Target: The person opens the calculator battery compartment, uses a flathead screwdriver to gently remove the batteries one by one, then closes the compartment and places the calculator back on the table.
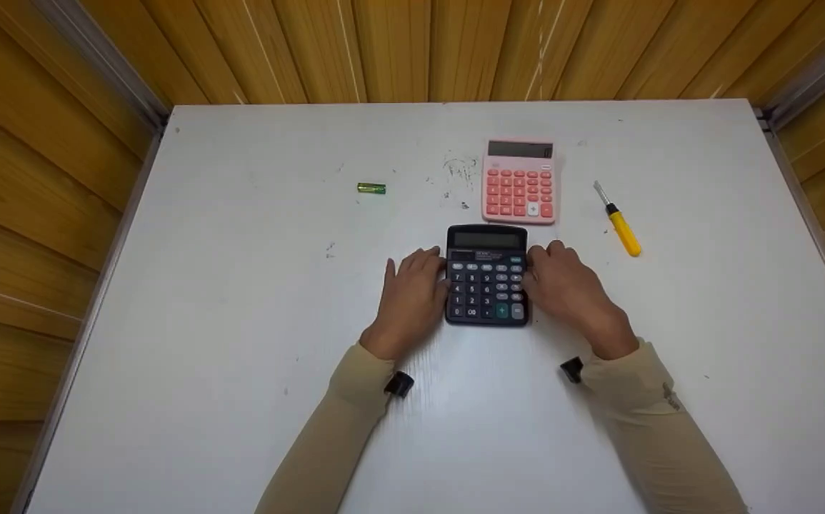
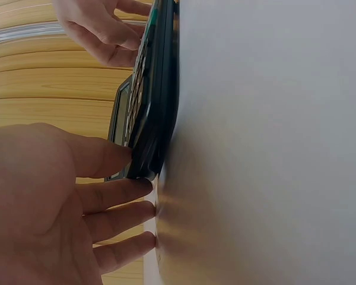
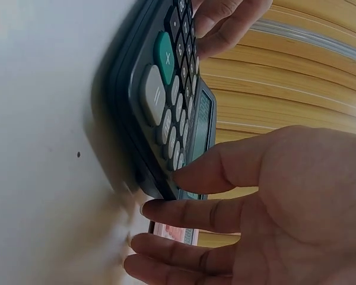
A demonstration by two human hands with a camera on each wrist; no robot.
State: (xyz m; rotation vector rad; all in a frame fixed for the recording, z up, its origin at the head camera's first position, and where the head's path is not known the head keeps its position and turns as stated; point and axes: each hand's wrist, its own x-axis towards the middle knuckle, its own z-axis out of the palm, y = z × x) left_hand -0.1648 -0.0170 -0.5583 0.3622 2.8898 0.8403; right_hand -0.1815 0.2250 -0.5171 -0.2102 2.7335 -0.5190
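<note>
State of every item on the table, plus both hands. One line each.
Black calculator: face up, held at both sides, no digits readable.
Pink calculator: face up, on, reading 0.
Battery: loose, lying on its side.
Yellow-handled tool: lying down, untouched, metal end pointing away from the person.
Left hand: gripping the black calculator's left edge.
Right hand: gripping its right edge.

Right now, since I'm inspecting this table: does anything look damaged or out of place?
Yes: dark marks mar the white table left of the pink calculator, and a lone battery lies loose farther left. The black calculator looks undamaged.
</note>
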